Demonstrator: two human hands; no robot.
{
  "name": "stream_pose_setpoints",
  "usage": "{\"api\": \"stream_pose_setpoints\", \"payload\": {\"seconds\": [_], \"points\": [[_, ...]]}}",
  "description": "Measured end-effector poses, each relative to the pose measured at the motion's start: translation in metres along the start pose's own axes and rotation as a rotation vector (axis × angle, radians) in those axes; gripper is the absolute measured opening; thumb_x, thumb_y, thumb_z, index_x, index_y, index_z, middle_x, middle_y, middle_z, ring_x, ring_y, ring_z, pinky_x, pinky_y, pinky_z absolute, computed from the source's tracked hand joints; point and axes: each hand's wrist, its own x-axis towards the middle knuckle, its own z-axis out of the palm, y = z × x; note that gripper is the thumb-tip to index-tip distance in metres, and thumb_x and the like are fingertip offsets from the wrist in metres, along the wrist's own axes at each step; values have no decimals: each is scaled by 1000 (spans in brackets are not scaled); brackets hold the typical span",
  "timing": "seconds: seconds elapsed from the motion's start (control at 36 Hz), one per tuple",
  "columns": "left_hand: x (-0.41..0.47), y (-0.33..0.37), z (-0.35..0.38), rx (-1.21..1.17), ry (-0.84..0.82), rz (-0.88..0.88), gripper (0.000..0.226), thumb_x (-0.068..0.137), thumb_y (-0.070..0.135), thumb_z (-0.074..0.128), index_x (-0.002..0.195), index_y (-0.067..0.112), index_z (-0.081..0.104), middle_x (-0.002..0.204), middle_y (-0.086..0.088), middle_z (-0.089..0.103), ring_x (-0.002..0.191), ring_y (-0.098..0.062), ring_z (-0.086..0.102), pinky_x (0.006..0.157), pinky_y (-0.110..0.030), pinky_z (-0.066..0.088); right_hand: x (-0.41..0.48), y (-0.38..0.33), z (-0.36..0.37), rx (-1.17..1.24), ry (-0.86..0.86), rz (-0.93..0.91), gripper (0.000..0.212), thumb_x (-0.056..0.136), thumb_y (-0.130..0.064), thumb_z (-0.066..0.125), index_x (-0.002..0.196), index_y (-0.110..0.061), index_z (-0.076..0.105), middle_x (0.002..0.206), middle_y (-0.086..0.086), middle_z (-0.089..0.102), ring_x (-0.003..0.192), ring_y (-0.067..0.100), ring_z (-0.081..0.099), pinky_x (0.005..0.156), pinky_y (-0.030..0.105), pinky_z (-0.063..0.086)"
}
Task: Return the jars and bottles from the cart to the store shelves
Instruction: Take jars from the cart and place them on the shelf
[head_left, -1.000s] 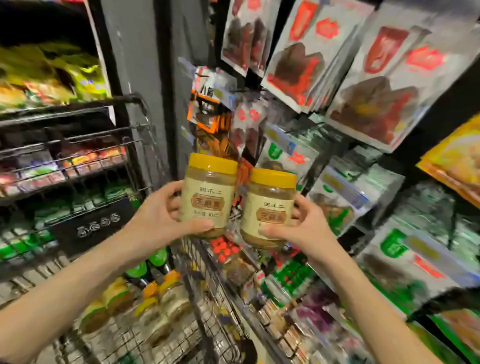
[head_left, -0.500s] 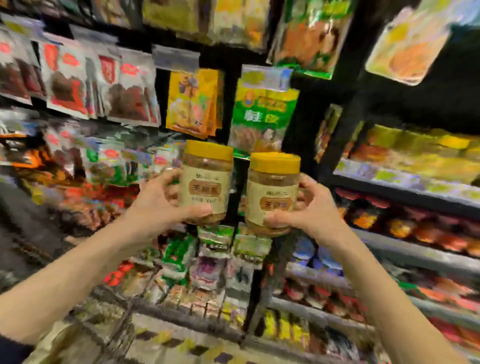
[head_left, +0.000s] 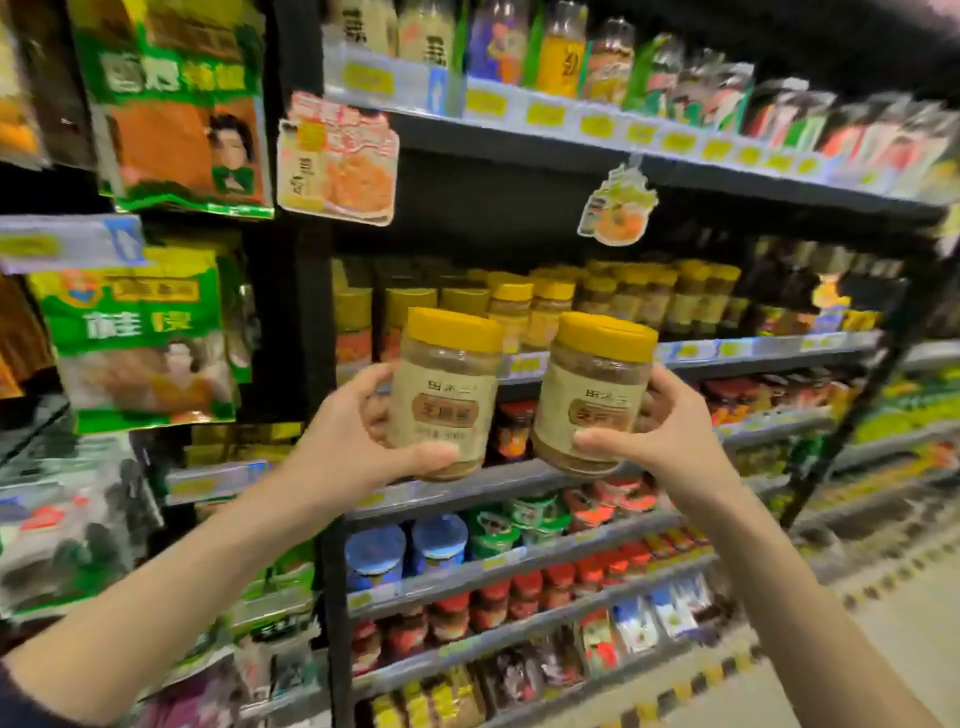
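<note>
- left jar (head_left: 447, 361): clear plastic by the look, smooth wall, grainy tan fill showing through
- right jar (head_left: 602, 371): same clear smooth wall, same coarse fill
- yellow lids (head_left: 454, 330): opaque plastic, slight sheen
- jar labels (head_left: 447, 410): beige, paper look, matt
- shelf frame (head_left: 332, 571): dark metal, matt paint
- price strips (head_left: 545, 111): glossy clear plastic over paper tags
- hanging pouches (head_left: 140, 338): glossy plastic film, crinkled, catching light
- blue-lidded tubs (head_left: 374, 551): smooth plastic lids, mild gloss
- floor (head_left: 909, 649): pale, hard, smooth, low gloss
- finer texture elsewhere lost in blur
</note>
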Motion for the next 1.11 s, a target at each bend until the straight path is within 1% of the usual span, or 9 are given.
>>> {"api": "stream_pose_setpoints", "payload": {"seconds": [0.11, 0.25, 0.47, 0.56, 0.72, 0.81, 0.97, 1.06, 1.11], "points": [[36, -4, 25, -14, -75, 11, 98, 46, 27, 83, 134, 17, 42, 109, 4, 69, 95, -6, 68, 78, -18, 55, 13, 10, -30, -49, 75, 10, 72, 50, -12, 86, 116, -13, 58, 98, 0, 74, 89, 14, 71, 68, 19, 54], [75, -9, 45, -36, -142, 39, 86, 56, 11, 82, 133, 16, 44, 106, 4, 70, 93, -7, 69, 76, -19, 56, 33, 19, -52, -67, 140, -8, 68, 51, -13, 86, 113, -18, 59, 99, 0, 73, 90, 17, 70, 70, 21, 54], [120, -12, 66, -26, -211, 20, 108, 40, 41, 90, 135, 21, 42, 113, 4, 69, 100, -9, 67, 88, -31, 54, 64, 37, -74, -66, 199, -17, 73, 52, -10, 85, 118, -16, 54, 99, 2, 72, 91, 15, 70, 73, 24, 56], [133, -14, 75, -2, -214, -3, 104, 44, 30, 85, 137, 20, 40, 111, 4, 69, 99, -8, 68, 85, -28, 54, 77, 47, -84, -87, 218, -19, 71, 49, -13, 86, 113, -17, 54, 94, -1, 73, 88, 13, 70, 70, 22, 55], [156, -17, 96, 32, -222, -48, 86, 56, 12, 82, 132, 23, 42, 95, 15, 69, 84, 7, 67, 60, -8, 51, 116, 71, -107, -108, 210, -28, 79, 48, -20, 90, 117, -23, 52, 106, 0, 69, 97, 13, 67, 78, 28, 56], [167, -21, 109, 26, -204, -76, 86, 51, 15, 81, 130, 21, 45, 93, 14, 73, 87, 1, 68, 61, -10, 52, 139, 83, -118, -111, 203, -42, 78, 47, -23, 88, 116, -23, 52, 110, -1, 67, 101, 12, 65, 80, 25, 55], [189, -27, 137, -7, -110, -149, 70, 47, 17, 80, 101, 44, 44, 81, 31, 70, 84, 7, 67, 58, -8, 51, 198, 108, -144, -88, 100, -82, 80, 48, -17, 87, 118, -16, 50, 108, -3, 66, 96, 5, 66, 74, 16, 53], [196, -26, 152, -12, -43, -166, 76, 47, 17, 81, 111, 40, 46, 89, 25, 71, 87, 2, 68, 60, -9, 51, 232, 123, -153, -75, 26, -91, 84, 47, -11, 90, 120, -13, 48, 110, 1, 65, 97, 7, 65, 75, 16, 54], [199, -23, 161, -15, 6, -175, 75, 50, 14, 79, 113, 36, 47, 91, 23, 72, 87, 0, 69, 60, -10, 51, 253, 133, -155, -72, -25, -95, 92, 42, -18, 92, 121, -12, 46, 113, 2, 64, 102, 10, 64, 80, 22, 54]]}}
